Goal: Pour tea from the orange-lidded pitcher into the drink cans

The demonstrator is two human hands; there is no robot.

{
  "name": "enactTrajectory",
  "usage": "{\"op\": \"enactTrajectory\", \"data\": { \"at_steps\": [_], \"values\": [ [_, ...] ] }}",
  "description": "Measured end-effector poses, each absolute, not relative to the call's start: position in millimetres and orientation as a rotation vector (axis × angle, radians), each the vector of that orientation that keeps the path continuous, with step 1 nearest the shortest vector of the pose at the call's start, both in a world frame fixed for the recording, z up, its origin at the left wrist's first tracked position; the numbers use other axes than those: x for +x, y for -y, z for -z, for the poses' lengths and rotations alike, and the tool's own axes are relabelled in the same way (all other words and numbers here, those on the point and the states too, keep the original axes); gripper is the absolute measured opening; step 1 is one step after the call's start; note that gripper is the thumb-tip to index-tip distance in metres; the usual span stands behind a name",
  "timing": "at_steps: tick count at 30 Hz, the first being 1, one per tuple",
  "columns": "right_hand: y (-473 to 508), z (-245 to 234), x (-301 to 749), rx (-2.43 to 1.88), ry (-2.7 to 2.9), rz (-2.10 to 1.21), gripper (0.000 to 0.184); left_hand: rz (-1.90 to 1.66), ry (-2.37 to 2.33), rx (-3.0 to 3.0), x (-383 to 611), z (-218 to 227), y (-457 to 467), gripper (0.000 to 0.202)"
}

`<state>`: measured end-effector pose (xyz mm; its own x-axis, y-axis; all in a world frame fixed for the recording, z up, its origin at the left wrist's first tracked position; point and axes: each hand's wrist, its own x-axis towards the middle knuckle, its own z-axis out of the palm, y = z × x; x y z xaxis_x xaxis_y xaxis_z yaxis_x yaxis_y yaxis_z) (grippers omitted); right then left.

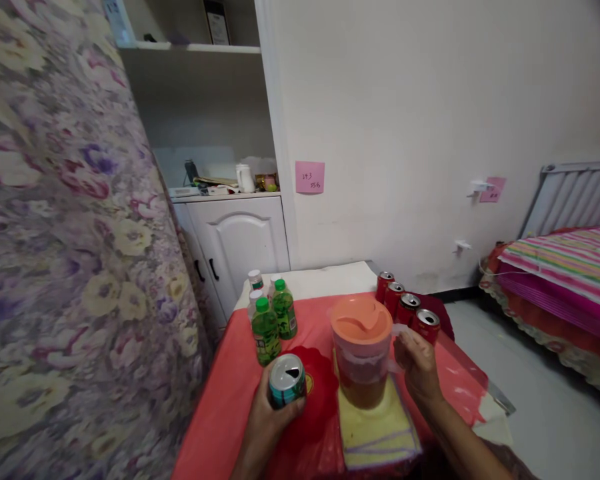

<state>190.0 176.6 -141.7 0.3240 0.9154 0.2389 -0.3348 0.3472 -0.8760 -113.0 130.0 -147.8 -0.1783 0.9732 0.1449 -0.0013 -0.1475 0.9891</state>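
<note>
My left hand [273, 423] is wrapped round an opened teal drink can [287, 381], held over a red scalloped plate [320, 400]. My right hand [416, 363] grips the handle of a clear plastic pitcher [363, 360] with an orange lid [363, 321]. Brown liquid fills the pitcher's lower part. Beneath the pitcher lies a folded yellow cloth [377, 433]; whether the two touch I cannot tell. Just beyond my right hand, several red cans [427, 325] stand in a row along the table's right side, with opened tops on the nearer ones.
Green bottles [267, 339] and white-capped bottles [255, 280] stand at the table's back left. A red cloth [220, 400] covers the table, which meets the wall [380, 167]. A floral curtain [80, 233] hangs at left, beside a white cabinet [245, 247]. A bed [570, 280] stands at right.
</note>
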Motion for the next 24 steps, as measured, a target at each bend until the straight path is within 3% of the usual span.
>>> {"op": "enactTrajectory", "data": {
  "at_steps": [4,13,17,24],
  "values": [
    [-177,149,191,-0.835,0.880,-0.956,0.041,-1.429,-1.252,1.207,-113,145,-129,0.081],
    [-172,153,198,-0.916,0.980,-0.845,0.051,-1.394,-1.307,1.265,-112,147,-127,0.085],
    [-163,147,203,-0.968,1.048,-0.799,0.043,-1.459,-1.271,1.226,-105,157,-127,0.094],
    [-152,142,217,-1.026,1.068,-0.650,0.032,-1.409,-1.221,1.234,-100,157,-125,0.089]
  ]
}}
